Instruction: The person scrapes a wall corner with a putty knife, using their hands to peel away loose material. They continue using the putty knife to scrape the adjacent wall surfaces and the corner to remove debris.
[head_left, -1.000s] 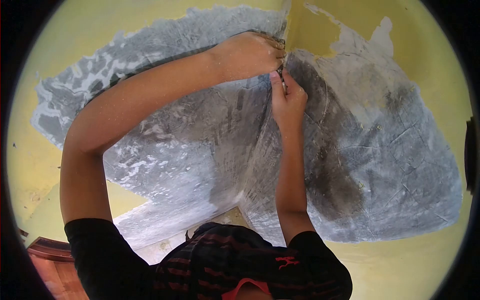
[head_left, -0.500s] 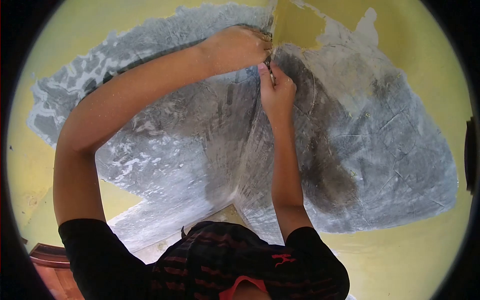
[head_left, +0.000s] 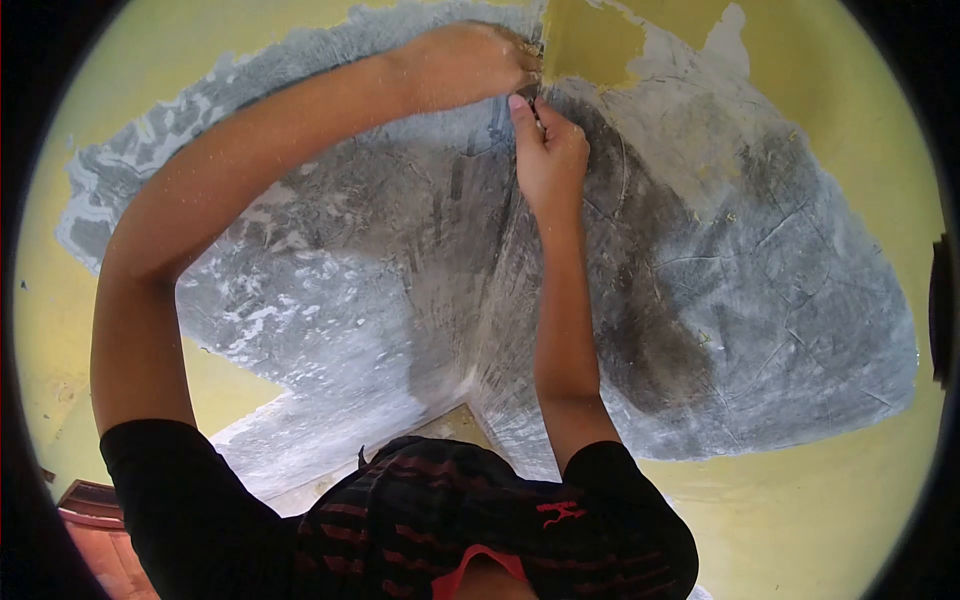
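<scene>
At the top of the wall corner, my left hand (head_left: 465, 68) is closed, its fingers curled beside the corner line; what it grips is hidden. Just below and to the right, my right hand (head_left: 553, 160) pinches a small, dark, thin tool (head_left: 538, 114) between thumb and fingers. The tool's upper end meets the left hand's fingers at the corner, and its shape is mostly covered. Around both hands the wall shows a rough grey bare patch (head_left: 350, 220), with yellow paint (head_left: 592, 45) right of the corner top.
Grey bare wall (head_left: 800, 290) with scratches and cracks spreads to the right. The corner runs down to a ledge-like edge (head_left: 462, 425) near my chest. A reddish-brown wooden piece (head_left: 100, 535) is at the lower left, and a dark object (head_left: 940, 310) at the right edge.
Both hands have moved slightly upward along the corner, the tool with them. The left forearm and elbow have shifted up and a little left.
</scene>
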